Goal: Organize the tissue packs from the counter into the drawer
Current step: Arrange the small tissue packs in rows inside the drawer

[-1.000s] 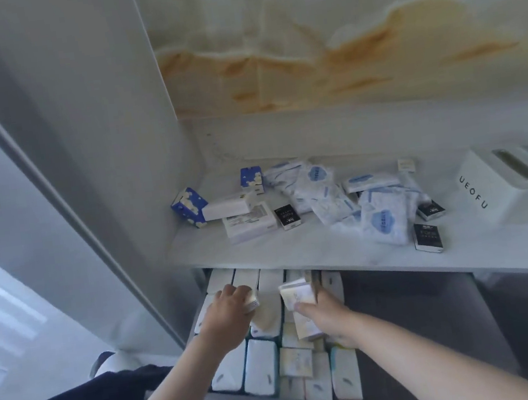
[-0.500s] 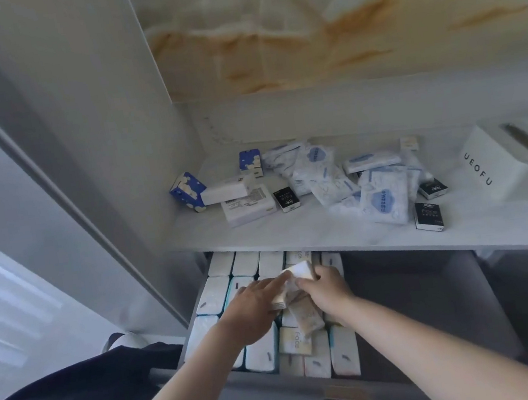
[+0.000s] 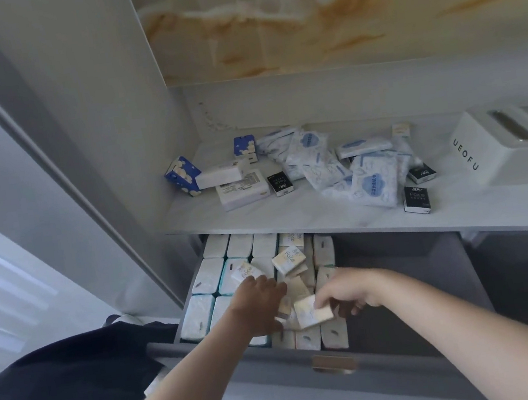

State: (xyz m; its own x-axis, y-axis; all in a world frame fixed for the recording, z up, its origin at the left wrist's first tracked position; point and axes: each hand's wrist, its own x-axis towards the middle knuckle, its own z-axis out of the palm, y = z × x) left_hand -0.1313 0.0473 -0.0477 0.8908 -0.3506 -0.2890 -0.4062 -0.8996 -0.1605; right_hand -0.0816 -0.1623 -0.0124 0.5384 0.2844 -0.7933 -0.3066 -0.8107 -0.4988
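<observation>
head view: the drawer point(image 3: 399, 269) stands pulled out below the tabletop point(image 3: 292, 219), and both hands are down in its left half. the right hand point(image 3: 348, 292) pinches a small cream pack point(image 3: 314, 310) between thumb and fingertips, held just above the packs near the drawer's front. the left hand point(image 3: 259, 301) reaches in just beside it, fingers down among the loose cream packs point(image 3: 289, 258); whether it grips one or only touches them, i cannot tell.

as i judge it, the job is around half done. left of and beyond the left hand, and under both hands, roughly a dozen upright white packs point(image 3: 207, 276) sit in neat rows. several small cream ones lie untidily on top, six or so, some hidden. the drawer to the right of the right hand is bare.

well beyond both hands, on the tabletop, wait:
- two blue cloud-print packs point(image 3: 182, 177)
- two white packs point(image 3: 243, 190)
- three small black packs point(image 3: 417, 199)
- one small cream one at the back
- a heap of pale blue soft packs point(image 3: 373, 185), about seven, overlapping too much to count surely

a white tissue box point(image 3: 501, 151) stands far right of the right hand.
</observation>
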